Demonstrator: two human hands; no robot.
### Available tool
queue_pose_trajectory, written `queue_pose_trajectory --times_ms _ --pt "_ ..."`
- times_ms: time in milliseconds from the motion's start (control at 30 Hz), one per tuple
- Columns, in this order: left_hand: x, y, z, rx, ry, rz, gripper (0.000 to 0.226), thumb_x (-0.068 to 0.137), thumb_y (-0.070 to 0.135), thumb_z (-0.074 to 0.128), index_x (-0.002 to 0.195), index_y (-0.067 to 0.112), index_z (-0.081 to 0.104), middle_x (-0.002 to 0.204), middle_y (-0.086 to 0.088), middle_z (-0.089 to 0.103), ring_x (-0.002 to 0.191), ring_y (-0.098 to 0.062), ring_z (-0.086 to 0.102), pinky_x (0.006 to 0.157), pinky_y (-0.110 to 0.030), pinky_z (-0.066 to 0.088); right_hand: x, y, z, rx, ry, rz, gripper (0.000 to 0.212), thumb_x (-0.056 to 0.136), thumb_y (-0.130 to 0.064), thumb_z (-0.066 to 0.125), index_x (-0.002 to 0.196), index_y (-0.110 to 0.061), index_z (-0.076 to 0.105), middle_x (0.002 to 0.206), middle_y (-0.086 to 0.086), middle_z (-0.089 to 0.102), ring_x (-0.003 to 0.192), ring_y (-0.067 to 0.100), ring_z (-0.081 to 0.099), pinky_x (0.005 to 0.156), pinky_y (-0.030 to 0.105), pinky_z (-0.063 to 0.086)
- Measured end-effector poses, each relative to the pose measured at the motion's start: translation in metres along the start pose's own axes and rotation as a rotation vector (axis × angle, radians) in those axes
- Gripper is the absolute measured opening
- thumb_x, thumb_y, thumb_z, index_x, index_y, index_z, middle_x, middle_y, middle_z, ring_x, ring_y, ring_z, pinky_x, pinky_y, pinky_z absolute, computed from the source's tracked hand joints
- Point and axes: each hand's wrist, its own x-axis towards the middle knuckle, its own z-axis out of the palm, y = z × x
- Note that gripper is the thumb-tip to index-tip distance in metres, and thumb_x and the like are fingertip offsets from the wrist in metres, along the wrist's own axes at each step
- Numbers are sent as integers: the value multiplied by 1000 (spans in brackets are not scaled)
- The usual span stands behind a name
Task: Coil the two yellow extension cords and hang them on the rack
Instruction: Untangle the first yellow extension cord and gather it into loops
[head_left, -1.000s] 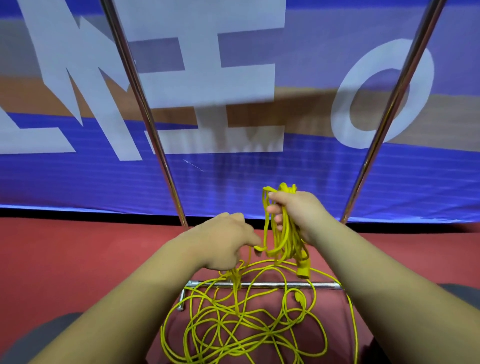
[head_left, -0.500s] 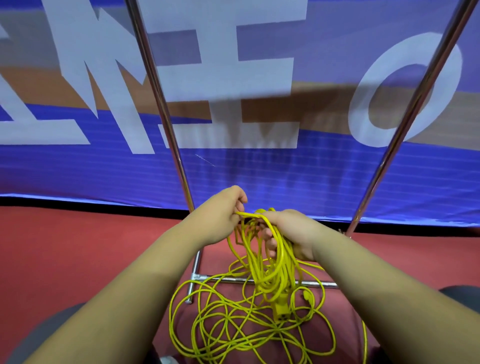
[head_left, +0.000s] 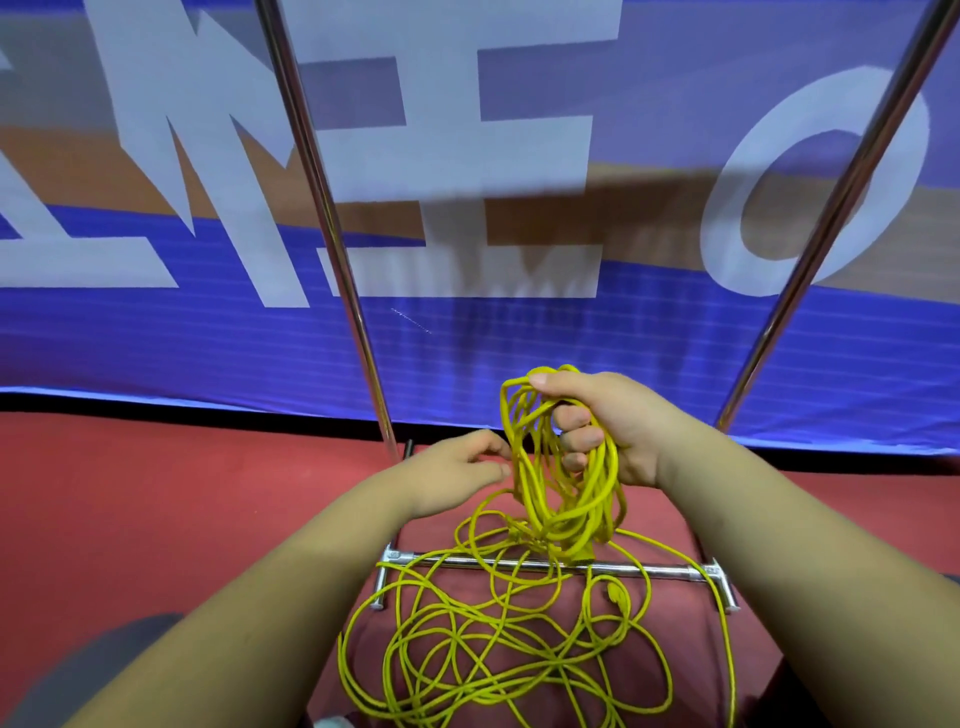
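My right hand (head_left: 613, 426) is raised and closed around a bunch of yellow cord loops (head_left: 561, 483) that hang down from the fist. Just left of the loops, my left hand (head_left: 457, 478) has its fingertips at a strand; I cannot see whether it pinches it. More yellow cord (head_left: 498, 644) lies in a loose tangle on the red floor, draped over the rack's low crossbar (head_left: 670, 571). A yellow plug (head_left: 615, 592) lies near that bar. The rack's two chrome uprights (head_left: 332, 249) rise to the left and right; its top rail is out of view.
A large blue banner with white letters (head_left: 467, 156) hangs right behind the rack. Red floor (head_left: 156, 509) spreads to the left and right. Grey shapes (head_left: 78, 670) sit at the bottom corners.
My right hand has lifted the bunch of loops up and to the right. My left hand has dropped lower, from the top of the bunch to its left side.
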Motion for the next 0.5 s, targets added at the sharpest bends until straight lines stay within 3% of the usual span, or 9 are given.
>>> queue_pose_trajectory --times_ms 100,167,233,267,333,400,500 --pt "8 -13 27 -135 -96 8 37 93 14 67 127 29 66 111 6 74 90 -4 63 88 -27 51 -4 -10 -4 77 25 -18 26 95 -39 74 83 -25 55 58 -9 28 36 7 26 47 24 33" --pt "11 -21 47 -186 -166 -13 30 96 24 71 126 21 69 120 -2 75 100 -8 65 97 -33 54 -5 -15 -7 109 28 -27 27 95 -39 74 86 -25 53 56 -10 29 35 6 26 43 23 35" --pt "16 -25 56 -45 -178 -45 26 94 38 73 108 15 70 99 4 73 87 -8 61 88 -37 55 -5 -18 -10 120 28 -40 28 95 -38 73 83 -24 52 55 -10 30 34 6 26 43 23 34" --pt "18 -29 55 86 -188 -55 21 93 34 75 100 15 68 90 6 67 82 -10 59 81 -32 51 -5 -19 -13 126 29 -48 29 95 -38 73 81 -24 51 55 -10 30 35 6 26 43 23 34" --pt "22 -38 49 348 -151 -56 16 88 17 79 101 17 69 95 5 62 90 -16 61 79 -27 46 -5 -23 -19 162 34 -70 26 97 -35 71 81 -25 52 55 -10 30 35 5 26 43 23 34" --pt "21 -49 37 459 -124 -116 18 84 12 76 97 23 69 103 2 66 100 -21 65 83 -29 49 -7 -29 -24 225 40 -116 24 100 -30 66 82 -26 51 52 -10 30 34 5 26 43 23 34" --pt "21 -61 21 553 -34 -233 7 88 31 65 89 30 58 103 4 72 107 -26 68 91 -35 53 -9 -38 -34 362 97 -237 29 104 -25 58 77 -26 47 48 -9 30 33 4 25 42 22 34"
